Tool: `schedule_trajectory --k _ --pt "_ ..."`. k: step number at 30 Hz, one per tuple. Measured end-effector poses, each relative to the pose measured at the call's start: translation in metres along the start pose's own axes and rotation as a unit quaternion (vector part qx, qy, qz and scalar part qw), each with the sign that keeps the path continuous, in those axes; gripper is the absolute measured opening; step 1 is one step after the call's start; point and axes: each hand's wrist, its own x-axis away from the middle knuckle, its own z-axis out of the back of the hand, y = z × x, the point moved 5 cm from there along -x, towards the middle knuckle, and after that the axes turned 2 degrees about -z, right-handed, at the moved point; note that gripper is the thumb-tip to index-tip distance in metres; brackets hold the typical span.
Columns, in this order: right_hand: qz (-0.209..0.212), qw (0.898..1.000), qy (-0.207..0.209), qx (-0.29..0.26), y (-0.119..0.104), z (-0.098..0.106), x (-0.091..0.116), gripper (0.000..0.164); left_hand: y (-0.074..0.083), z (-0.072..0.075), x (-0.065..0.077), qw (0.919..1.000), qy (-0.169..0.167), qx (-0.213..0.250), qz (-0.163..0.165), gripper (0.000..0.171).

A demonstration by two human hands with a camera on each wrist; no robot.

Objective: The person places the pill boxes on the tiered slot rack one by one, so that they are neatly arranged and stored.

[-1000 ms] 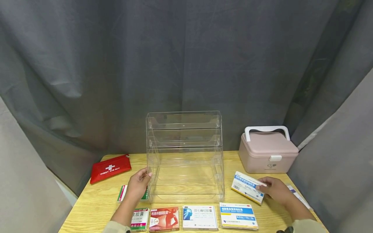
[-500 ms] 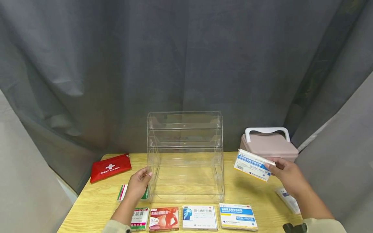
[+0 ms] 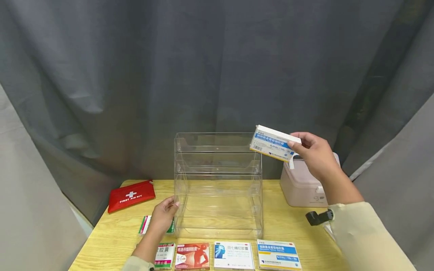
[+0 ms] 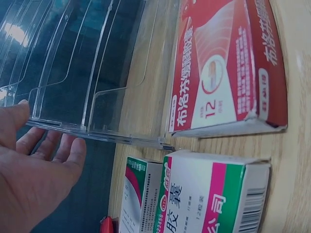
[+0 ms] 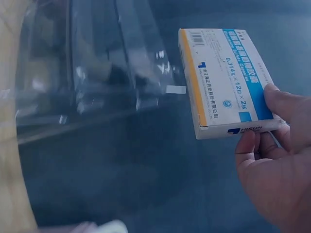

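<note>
A clear plastic tiered display rack (image 3: 218, 203) stands on the wooden table. My left hand (image 3: 164, 214) grips its left side edge, thumb in front and fingers behind, as the left wrist view shows. In my right hand (image 3: 313, 152) a white, blue and yellow medicine box (image 3: 274, 143) is pinched at one end by thumb and fingers. The box is raised and tilted near the rack's top right corner. The right wrist view shows the medicine box (image 5: 226, 80) apart from the table, its printed face visible.
Along the front lie a red medicine box (image 3: 192, 256), a white one (image 3: 234, 256) and a blue-white one (image 3: 279, 256). Green-and-white boxes (image 4: 206, 194) lie by my left forearm. A red first aid pouch (image 3: 131, 195) is back left; a pink case (image 3: 301, 184) is back right.
My right hand has lifted the medicine box off the right side of the table, up and leftward to the rack's top. My left hand has stayed on the rack's side.
</note>
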Motion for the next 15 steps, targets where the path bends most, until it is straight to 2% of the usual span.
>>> schedule_trajectory --k 7,15 --pt "0.054 0.998 -0.035 -0.016 -0.052 -0.041 -0.027 0.043 0.004 -0.007 -0.001 0.9997 -0.007 0.022 -0.010 0.057" --pt "0.092 0.994 -0.051 0.017 -0.081 -0.095 -0.056 0.039 0.003 -0.012 0.002 0.9996 -0.005 0.029 -0.005 0.056"
